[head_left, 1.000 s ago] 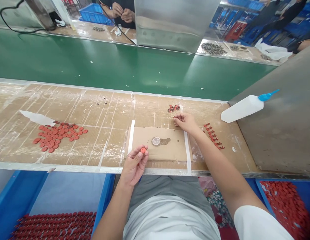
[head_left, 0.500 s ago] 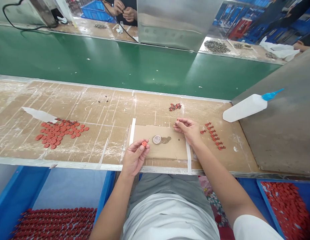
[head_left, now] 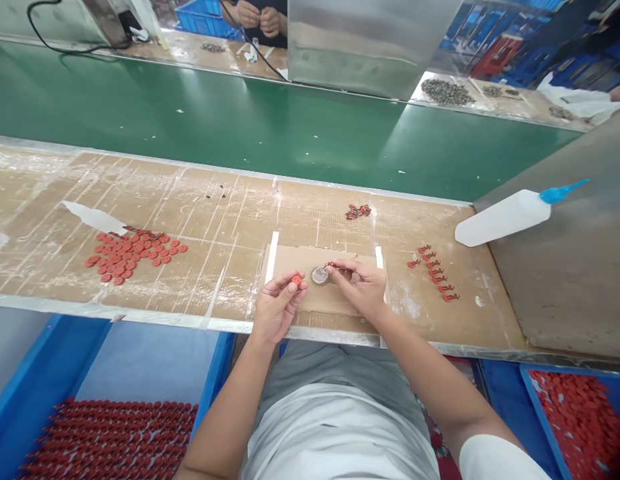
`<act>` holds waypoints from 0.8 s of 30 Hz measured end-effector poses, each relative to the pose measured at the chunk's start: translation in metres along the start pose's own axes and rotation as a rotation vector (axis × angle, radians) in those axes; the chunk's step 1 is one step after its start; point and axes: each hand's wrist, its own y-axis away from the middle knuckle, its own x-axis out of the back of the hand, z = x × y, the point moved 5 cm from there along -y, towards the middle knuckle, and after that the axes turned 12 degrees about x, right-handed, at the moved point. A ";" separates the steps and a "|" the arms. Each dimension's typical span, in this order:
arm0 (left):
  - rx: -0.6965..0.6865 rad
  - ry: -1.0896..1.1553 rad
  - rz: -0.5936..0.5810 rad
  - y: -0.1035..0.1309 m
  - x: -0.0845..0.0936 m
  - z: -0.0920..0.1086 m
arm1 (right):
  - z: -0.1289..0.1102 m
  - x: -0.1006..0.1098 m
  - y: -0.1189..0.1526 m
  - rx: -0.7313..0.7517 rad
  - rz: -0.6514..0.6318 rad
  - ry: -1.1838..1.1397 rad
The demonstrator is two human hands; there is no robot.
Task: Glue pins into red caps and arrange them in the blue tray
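Observation:
A small red disc [head_left: 297, 280] is pinched between the thumb and fingers of my left hand [head_left: 277, 308]. My right hand [head_left: 359, 287] is closed on a small red and dark piece [head_left: 330, 265], partly covered by the fingertips. That piece is at the upper right edge of a small round dish [head_left: 319, 275], which looks clear and wet. Under both hands lies a cardboard sheet [head_left: 335, 305] with white tape at its sides. Several assembled red pieces [head_left: 437, 272] stand in rows to the right. A small heap of red and dark pieces [head_left: 359, 211] lies beyond my right hand.
Red discs [head_left: 125, 253] are spread at the left beside a white sheet [head_left: 95, 217]. A white bottle with a blue nozzle [head_left: 507, 217] leans at the right against a metal box [head_left: 570, 267]. Blue trays [head_left: 210, 373] stand below the table edge. Across the green belt [head_left: 215, 120], another person's hands [head_left: 260, 19] work.
My right hand has moved left and nearer, bringing the small red and dark piece to the dish. My left hand still holds the red disc. The whole view has shifted slightly.

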 end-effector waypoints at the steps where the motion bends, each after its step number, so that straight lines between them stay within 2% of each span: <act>1: -0.001 0.002 -0.002 0.000 0.000 0.000 | 0.000 -0.002 0.001 0.049 -0.016 0.034; 5: -0.001 0.013 -0.018 0.000 -0.001 0.001 | 0.001 -0.005 0.003 0.172 -0.027 0.069; 13: 0.015 0.020 -0.046 -0.001 0.001 0.001 | -0.005 -0.008 0.002 0.322 -0.047 0.094; 24: 0.025 0.015 -0.063 -0.001 0.002 0.001 | -0.005 -0.011 0.002 0.398 -0.064 0.124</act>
